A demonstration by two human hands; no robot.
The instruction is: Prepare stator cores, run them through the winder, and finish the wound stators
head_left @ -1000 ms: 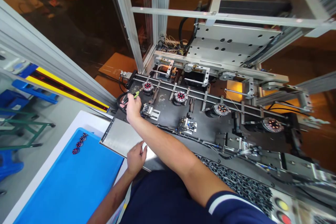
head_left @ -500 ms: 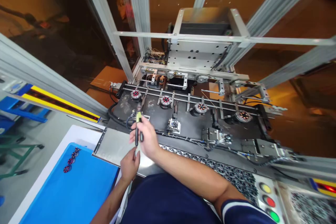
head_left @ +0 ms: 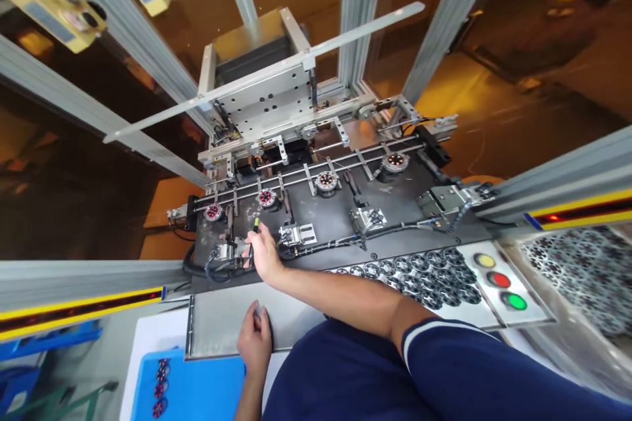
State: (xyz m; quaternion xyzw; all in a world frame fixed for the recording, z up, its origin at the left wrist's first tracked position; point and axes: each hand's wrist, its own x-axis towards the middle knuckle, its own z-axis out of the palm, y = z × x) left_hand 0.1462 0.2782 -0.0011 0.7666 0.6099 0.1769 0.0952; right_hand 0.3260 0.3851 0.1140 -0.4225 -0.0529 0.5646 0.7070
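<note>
My right hand (head_left: pixel 263 254) reaches over the black machine bed (head_left: pixel 395 200) and grips a slim black tool with a yellow-green tip (head_left: pixel 253 235), its tip pointing toward the rail. Just beyond it sit round wound stators on their fixtures, the nearest two at the left (head_left: pixel 213 212) and beside it (head_left: pixel 266 197), with others (head_left: pixel 326 180) further right. My left hand (head_left: pixel 255 337) rests on the steel plate (head_left: pixel 217 322) in front of the bed, fingers curled and together, with nothing visible in them.
A blue tray (head_left: pixel 197 391) at the lower left holds several small stators (head_left: pixel 160 388). A perforated panel (head_left: pixel 419 273) carries many dark stators, next to yellow, red and green buttons (head_left: pixel 500 279). Aluminium frame posts and a guard bar (head_left: pixel 257 72) surround the machine.
My right hand drew the tool back from the leftmost stator, lifted it over the plate, then lowered it onto the machine bed again. The view swung right, showing the buttons.
</note>
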